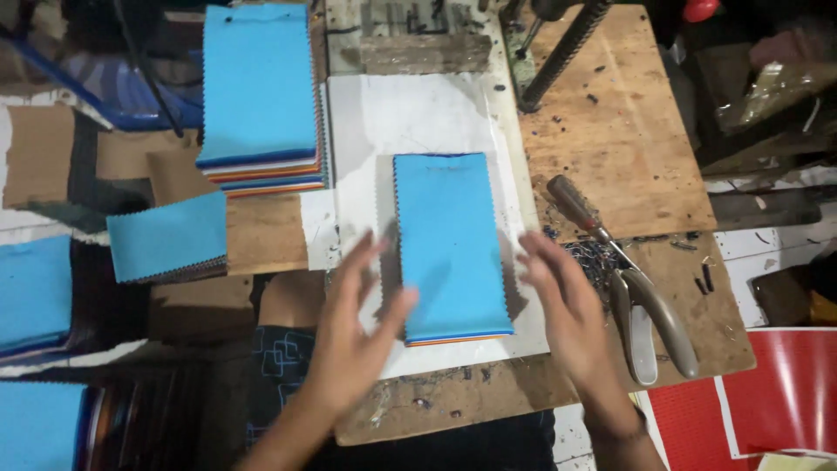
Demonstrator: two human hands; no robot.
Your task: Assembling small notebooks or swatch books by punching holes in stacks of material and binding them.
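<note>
Red-white sign, bottom right

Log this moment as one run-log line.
left hand: open, beside swatch stack | right hand: open, beside stack | stack: on white board | pliers: idle, right

Two bare forearms, sleeveless, a dark band at the right wrist.
</note>
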